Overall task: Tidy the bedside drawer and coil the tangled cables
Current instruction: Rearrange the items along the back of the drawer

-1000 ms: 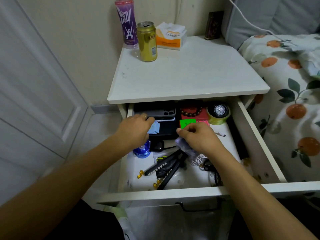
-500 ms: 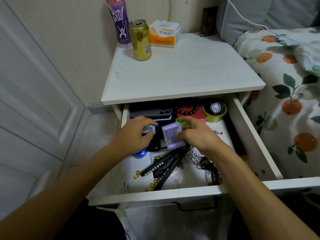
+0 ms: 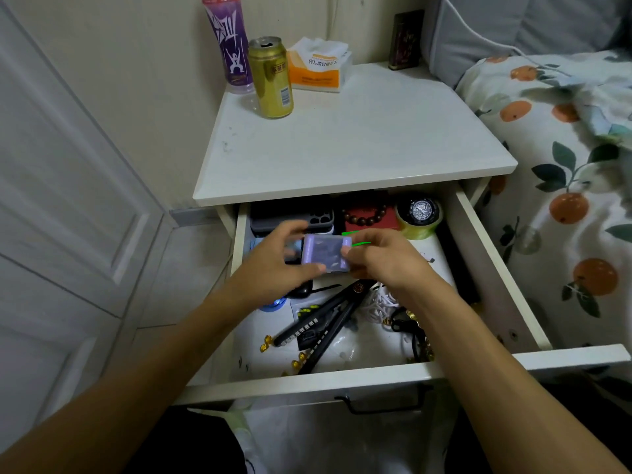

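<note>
- Biggest risk first: the open drawer (image 3: pixel 485 258) is crowded, and both forearms reach across its front half; a careless sweep could, I'd judge, drag the folded black gadget (image 3: pixel 321 323) or scatter the small amber beads (image 3: pixel 266 343) over the front edge
- Next risk: the small translucent purple case (image 3: pixel 326 253) is held up between both hands above the drawer's middle; it looks smooth, and a loose hold could drop it back into the clutter
- Left hand (image 3: pixel 284 258): fingers curled around the case's left end, thumb pressed at its lower edge
- Right hand (image 3: pixel 379 256): fingertips pinching the case's right end, with something bright green (image 3: pixel 357 243) poking out just beside them; whether it is held too, I cannot tell
- Cable risk: the white cable (image 3: pixel 379 302) lies bunched under the right wrist, touching a black cable (image 3: pixel 407 326) along the right front; pulling one, I reckon, would tighten the tangle, and neither is coiled yet
- Now the drawer's contents, back row: a dark phone case (image 3: pixel 290 217) at the left, a wooden bead bracelet (image 3: pixel 364 216) on a red box (image 3: pixel 386 217) in the middle, and a black wristwatch (image 3: pixel 422 210) sitting in a roll of yellowish tape (image 3: pixel 419 230) at the right
- Near the left wall: a blue round object (image 3: pixel 273 304) mostly hidden under the left wrist, with a small black oval thing (image 3: pixel 301 290) just beside it
- On the nightstand top (image 3: pixel 376 142): a gold drink can (image 3: pixel 272 78), open at the top, contents unseen, and a tissue pack (image 3: pixel 319 66) with tissue sticking out
</note>
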The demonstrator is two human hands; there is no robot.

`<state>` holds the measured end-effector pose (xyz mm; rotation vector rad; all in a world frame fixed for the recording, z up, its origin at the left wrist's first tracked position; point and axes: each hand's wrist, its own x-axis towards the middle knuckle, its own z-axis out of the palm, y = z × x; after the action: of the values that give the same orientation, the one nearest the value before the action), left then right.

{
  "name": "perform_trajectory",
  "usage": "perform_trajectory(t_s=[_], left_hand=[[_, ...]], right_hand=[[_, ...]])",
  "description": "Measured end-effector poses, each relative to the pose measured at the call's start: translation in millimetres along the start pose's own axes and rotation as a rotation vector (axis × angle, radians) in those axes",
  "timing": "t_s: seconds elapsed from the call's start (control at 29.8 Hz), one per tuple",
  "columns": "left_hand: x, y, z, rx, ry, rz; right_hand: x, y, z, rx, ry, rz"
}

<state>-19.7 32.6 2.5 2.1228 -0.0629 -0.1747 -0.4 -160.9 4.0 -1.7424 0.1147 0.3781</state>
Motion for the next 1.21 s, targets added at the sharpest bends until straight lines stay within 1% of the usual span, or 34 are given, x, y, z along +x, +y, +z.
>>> perform_trajectory(t_s=[0.03, 0.07, 0.1, 0.17, 0.23, 0.34, 0.4, 0.57, 0.67, 0.84, 0.9, 1.11, 1.21], left_hand=[[0.2, -0.4, -1.9, 0.226, -0.012, 0.156], [1.3, 0.1, -2.7, 0.379, -0.037, 0.282], [2.1, 2.0, -2.4, 0.463, -0.066, 0.35], [5.0, 5.1, 0.0, 0.53, -0.076, 0.386], [10.7, 7.1, 2.0, 0.538, -0.026, 0.382], [27.5, 9.0, -0.2, 0.556, 0.038, 0.275], [39.9, 9.7, -1.8, 0.603, 0.015, 0.222], [59.4, 12.4, 8.0, 0.775, -0.07, 0.197], [66.5, 14.5, 15.6, 0.799, -0.09, 0.185], [64.5, 8.9, 24.9, 0.759, -0.11, 0.165], [61.6, 4.9, 28.3, 0.791, -0.096, 0.16], [60.2, 3.0, 32.7, 0.899, -0.024, 0.141], [58.4, -1.3, 33.6, 0.883, -0.034, 0.155]], right_hand=[[0.6, 0.8, 0.0, -0.026, -0.004, -0.002], [1.0, 1.4, 0.3, -0.042, -0.01, -0.002], [1.3, 1.6, 1.0, -0.054, -0.018, -0.001], [2.5, 2.6, 3.3, -0.068, -0.011, 0.011], [5.0, 3.3, 3.7, -0.03, 0.045, 0.038], [8.6, 3.6, -2.3, 0.02, 0.15, 0.059], [10.1, 4.3, -6.4, 0.019, 0.199, 0.078], [16.8, 8.6, -13.7, 0.117, 0.287, 0.224], [20.1, 10.1, -18.7, 0.043, 0.331, 0.234], [20.5, 6.7, -18.5, -0.209, 0.316, 0.321], [19.5, 4.9, -17.8, -0.269, 0.296, 0.354], [17.7, 4.6, -18.9, -0.271, 0.203, 0.309], [18.4, 6.9, -20.1, -0.273, 0.188, 0.259]])
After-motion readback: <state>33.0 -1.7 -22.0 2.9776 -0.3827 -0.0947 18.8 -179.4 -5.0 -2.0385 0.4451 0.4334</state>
